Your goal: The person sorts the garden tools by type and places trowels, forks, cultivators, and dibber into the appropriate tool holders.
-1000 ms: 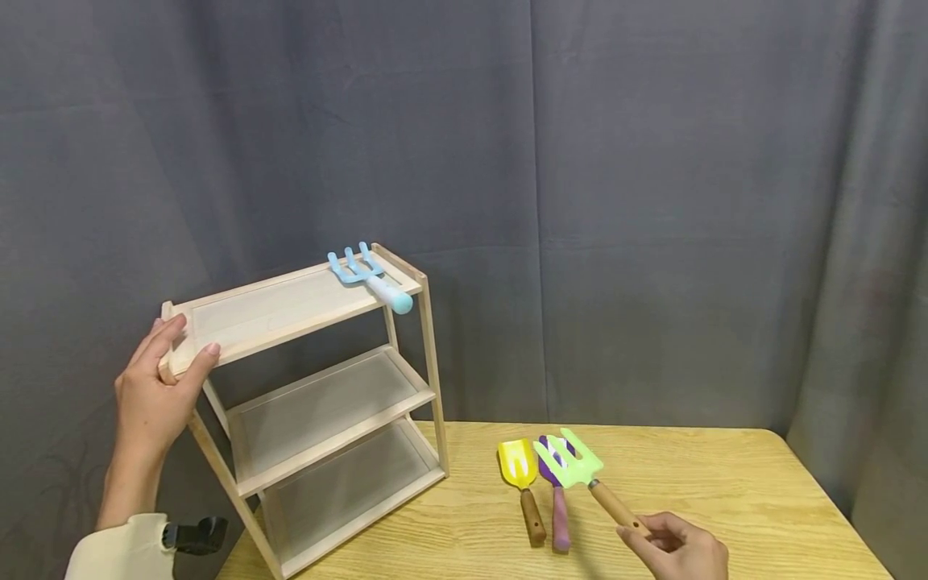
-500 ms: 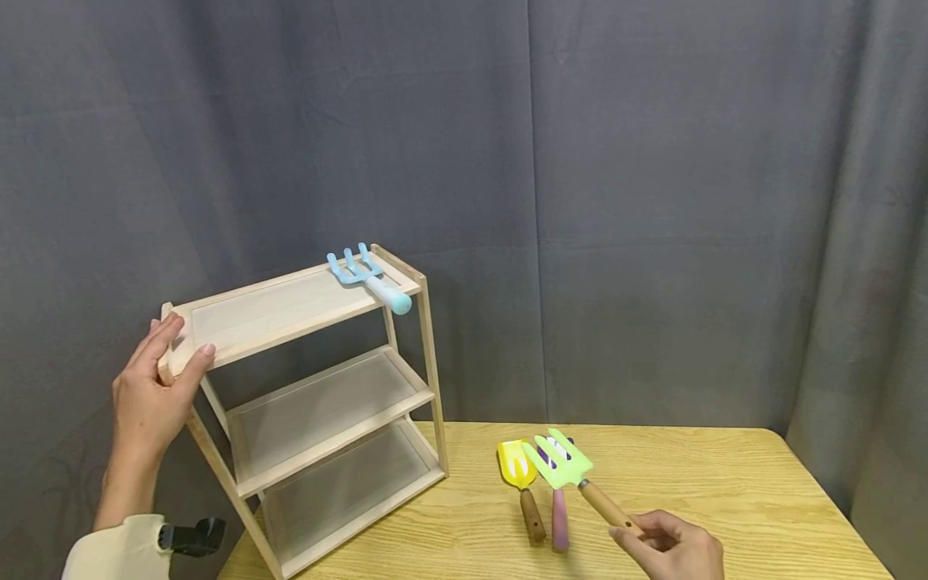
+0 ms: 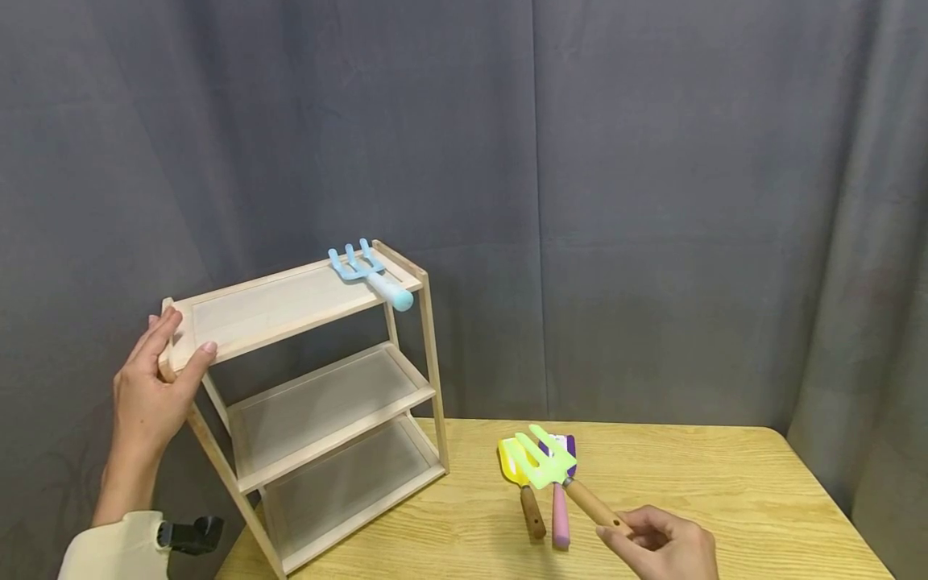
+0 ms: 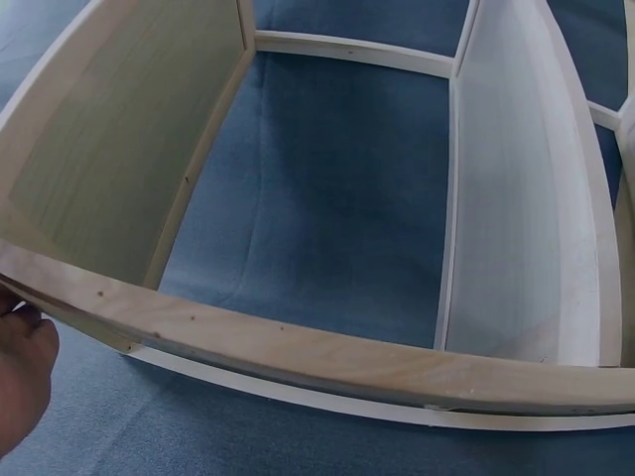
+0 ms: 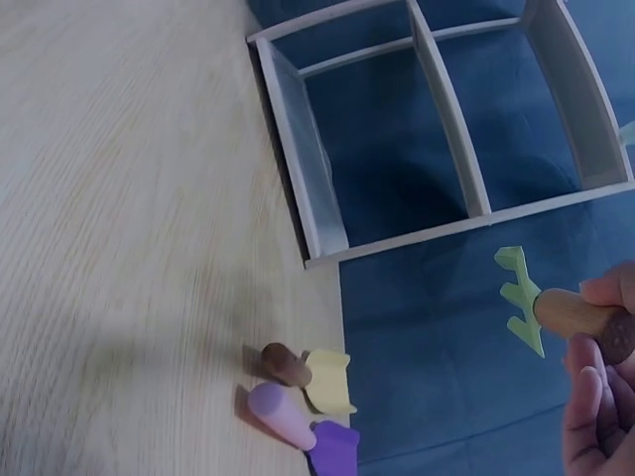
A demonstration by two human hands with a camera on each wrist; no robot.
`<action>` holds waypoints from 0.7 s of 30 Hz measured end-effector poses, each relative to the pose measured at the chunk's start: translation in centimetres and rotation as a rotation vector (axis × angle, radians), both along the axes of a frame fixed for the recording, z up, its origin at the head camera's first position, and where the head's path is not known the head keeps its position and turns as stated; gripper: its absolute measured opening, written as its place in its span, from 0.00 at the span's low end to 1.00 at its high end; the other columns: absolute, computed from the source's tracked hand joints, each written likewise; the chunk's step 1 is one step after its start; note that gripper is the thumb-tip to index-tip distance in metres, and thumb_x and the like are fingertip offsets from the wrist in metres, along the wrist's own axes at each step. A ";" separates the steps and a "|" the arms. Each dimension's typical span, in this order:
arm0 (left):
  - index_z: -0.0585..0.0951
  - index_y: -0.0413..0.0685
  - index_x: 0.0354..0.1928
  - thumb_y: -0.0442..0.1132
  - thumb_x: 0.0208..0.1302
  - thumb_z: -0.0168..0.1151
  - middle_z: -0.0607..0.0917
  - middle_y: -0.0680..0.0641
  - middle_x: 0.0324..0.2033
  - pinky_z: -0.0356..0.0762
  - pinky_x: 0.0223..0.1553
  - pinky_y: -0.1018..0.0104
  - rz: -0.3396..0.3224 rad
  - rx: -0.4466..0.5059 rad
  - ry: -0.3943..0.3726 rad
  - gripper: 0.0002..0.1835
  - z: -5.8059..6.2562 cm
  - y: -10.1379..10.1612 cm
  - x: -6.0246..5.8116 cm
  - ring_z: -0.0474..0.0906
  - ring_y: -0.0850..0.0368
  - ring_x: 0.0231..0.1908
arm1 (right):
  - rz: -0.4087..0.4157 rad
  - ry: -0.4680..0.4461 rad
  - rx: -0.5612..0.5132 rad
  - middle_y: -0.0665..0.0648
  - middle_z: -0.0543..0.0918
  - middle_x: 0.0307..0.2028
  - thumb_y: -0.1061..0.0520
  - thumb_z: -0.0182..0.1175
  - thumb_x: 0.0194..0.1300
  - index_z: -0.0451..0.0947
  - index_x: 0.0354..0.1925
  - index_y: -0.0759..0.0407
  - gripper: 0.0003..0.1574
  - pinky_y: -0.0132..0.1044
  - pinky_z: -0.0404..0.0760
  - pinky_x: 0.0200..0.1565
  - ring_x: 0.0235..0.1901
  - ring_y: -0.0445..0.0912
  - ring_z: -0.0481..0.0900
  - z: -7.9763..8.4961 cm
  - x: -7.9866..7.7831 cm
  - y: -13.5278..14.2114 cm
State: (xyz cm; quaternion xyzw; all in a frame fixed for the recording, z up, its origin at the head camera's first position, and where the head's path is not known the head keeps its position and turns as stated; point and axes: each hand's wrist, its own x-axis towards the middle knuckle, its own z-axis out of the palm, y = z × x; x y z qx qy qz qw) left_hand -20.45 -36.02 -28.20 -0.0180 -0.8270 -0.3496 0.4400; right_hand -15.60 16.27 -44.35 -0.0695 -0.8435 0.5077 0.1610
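Grey curtain (image 3: 652, 201) hangs behind the wood-grain desk (image 3: 725, 483), and a three-level wooden rack (image 3: 333, 403) stands toward your left. What has just changed is small: your right hand (image 3: 663, 540) has shifted a little to the left, taking the green fork (image 3: 557, 472) with it. Its tines now overlap the yellow shovel (image 3: 532, 509) in the head view, where a second ago they covered mostly the purple shovel (image 3: 561, 515). The rack, both shovels and the blue fork (image 3: 371, 276) look to be where they were. For the work in hand, that seems to bring the green fork slightly nearer the rack, though it is not yet set down.

You pinch the green fork near the end of its wooden handle, between thumb and fingers, with the tines pointing away from you and to the left. The right wrist view shows it raised clear of both shovels, which lie side by side on the desk, and well apart from the rack. Your left hand (image 3: 148, 395) grips the rack's upper left corner, thumb over the front edge and fingers across the side. The blue fork rests well away from it, at the top shelf's right end, its handle tip jutting past the front edge.
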 end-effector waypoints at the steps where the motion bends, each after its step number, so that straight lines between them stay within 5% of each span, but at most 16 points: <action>1: 0.69 0.44 0.69 0.39 0.62 0.64 0.67 0.46 0.68 0.49 0.68 0.64 0.002 -0.001 0.001 0.32 0.0 0.0 0.0 0.55 0.56 0.70 | 0.005 -0.001 -0.003 0.49 0.83 0.18 0.56 0.79 0.43 0.86 0.25 0.58 0.12 0.32 0.77 0.21 0.17 0.42 0.80 0.2 0.1 -0.1; 21: 0.70 0.40 0.67 0.37 0.63 0.64 0.69 0.42 0.67 0.51 0.66 0.71 -0.019 0.031 0.066 0.30 -0.1 -0.2 -0.3 0.58 0.54 0.69 | 0.055 0.077 -0.014 0.44 0.79 0.14 0.59 0.79 0.41 0.84 0.21 0.55 0.11 0.33 0.76 0.19 0.14 0.41 0.75 2.4 1.6 -2.0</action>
